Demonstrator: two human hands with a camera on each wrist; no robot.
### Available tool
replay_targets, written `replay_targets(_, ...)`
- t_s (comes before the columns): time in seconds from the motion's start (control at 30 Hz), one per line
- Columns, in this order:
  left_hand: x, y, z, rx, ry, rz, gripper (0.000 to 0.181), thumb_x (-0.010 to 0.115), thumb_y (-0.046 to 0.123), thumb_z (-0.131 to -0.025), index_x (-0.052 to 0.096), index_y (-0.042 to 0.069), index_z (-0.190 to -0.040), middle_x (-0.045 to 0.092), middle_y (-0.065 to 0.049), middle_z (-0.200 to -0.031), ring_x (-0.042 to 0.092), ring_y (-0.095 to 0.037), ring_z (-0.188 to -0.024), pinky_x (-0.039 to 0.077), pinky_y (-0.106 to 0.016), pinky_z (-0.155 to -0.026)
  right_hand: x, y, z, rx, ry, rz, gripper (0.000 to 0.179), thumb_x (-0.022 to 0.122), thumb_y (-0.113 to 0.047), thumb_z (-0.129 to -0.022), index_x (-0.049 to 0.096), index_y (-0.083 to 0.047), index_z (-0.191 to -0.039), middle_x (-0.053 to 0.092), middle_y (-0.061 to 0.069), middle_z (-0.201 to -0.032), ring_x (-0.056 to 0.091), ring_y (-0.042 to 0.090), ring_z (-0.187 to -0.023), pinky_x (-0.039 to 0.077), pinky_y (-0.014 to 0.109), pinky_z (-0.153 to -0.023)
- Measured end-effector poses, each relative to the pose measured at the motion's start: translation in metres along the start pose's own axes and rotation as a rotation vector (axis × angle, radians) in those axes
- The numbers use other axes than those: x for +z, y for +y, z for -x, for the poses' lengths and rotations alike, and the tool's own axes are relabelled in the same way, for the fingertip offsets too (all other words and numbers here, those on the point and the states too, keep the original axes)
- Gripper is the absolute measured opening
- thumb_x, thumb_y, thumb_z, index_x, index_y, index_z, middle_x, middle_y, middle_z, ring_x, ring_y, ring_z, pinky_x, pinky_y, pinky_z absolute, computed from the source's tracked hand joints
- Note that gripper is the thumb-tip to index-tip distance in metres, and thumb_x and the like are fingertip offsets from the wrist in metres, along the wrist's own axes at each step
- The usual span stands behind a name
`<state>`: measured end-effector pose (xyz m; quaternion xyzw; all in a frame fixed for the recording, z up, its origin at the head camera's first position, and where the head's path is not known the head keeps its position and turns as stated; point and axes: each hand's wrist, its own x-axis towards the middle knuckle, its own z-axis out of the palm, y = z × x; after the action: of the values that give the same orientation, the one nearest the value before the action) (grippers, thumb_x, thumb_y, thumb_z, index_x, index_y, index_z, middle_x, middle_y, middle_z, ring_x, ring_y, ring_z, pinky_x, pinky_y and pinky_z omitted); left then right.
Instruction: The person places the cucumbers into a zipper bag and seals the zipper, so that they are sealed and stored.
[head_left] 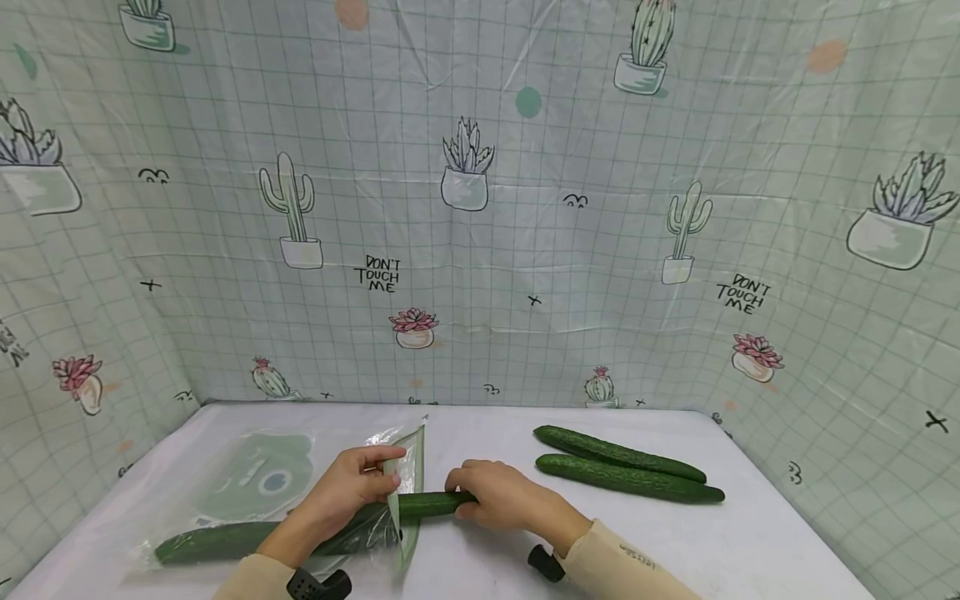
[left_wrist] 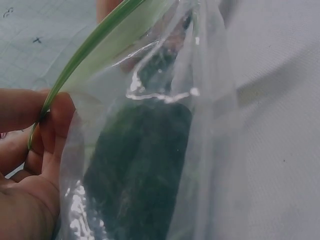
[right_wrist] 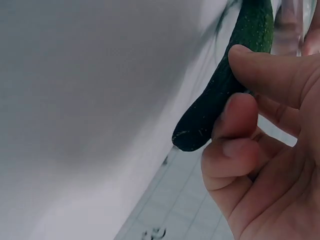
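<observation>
My left hand [head_left: 347, 490] pinches the green-edged mouth of a clear plastic zip bag [head_left: 409, 467] between thumb and fingers. A long dark green cucumber [head_left: 213, 542] lies inside the bag, partly covered by my left wrist in the head view. With thumb and fingers my right hand [head_left: 504, 497] grips the near end of another cucumber [head_left: 433, 504], which passes through the bag's mouth. Its tip [right_wrist: 192, 135] pokes out past my fingers in the right wrist view. Through the plastic, dark green skin [left_wrist: 140, 165] shows in the left wrist view.
Two more cucumbers, a rear one [head_left: 615, 452] and a front one [head_left: 626, 479], lie side by side at the right of the white table [head_left: 750, 558]. A green printed patch [head_left: 258, 475] shows at the bag's left part. A cactus-print sheet [head_left: 525, 250] hangs behind.
</observation>
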<state>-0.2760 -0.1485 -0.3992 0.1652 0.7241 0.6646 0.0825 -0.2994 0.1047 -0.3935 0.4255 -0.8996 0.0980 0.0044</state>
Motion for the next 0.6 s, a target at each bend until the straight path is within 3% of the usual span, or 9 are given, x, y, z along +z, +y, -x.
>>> replay_targets(0.27, -0.001, 0.001, 0.001, -0.011, -0.02, 0.017, 0.062, 0.069, 0.013, -0.089, 0.041, -0.015, -0.136, 0.046, 0.0, -0.079, 0.047, -0.01, -0.069, 0.05, -0.029, -0.069, 0.008, -0.015, -0.025, 0.019, -0.075, -0.048, 0.021, 0.075, -0.021, -0.084, 0.068, -0.018, -0.103, 0.061, -0.012, -0.091, 0.053, -0.001, -0.081, 0.046, 0.021, -0.073)
replay_targets(0.6, 0.0, 0.001, 0.0, 0.007, -0.005, 0.021, 0.055, 0.063, 0.005, -0.09, 0.04, -0.016, -0.136, 0.043, 0.0, -0.08, 0.046, -0.009, -0.069, 0.049, -0.028, -0.068, 0.007, -0.004, -0.013, 0.084, -0.104, -0.017, 0.021, 0.078, -0.02, -0.08, 0.07, -0.019, -0.099, 0.06, -0.012, -0.08, 0.054, 0.0, -0.074, 0.046, 0.022, -0.068)
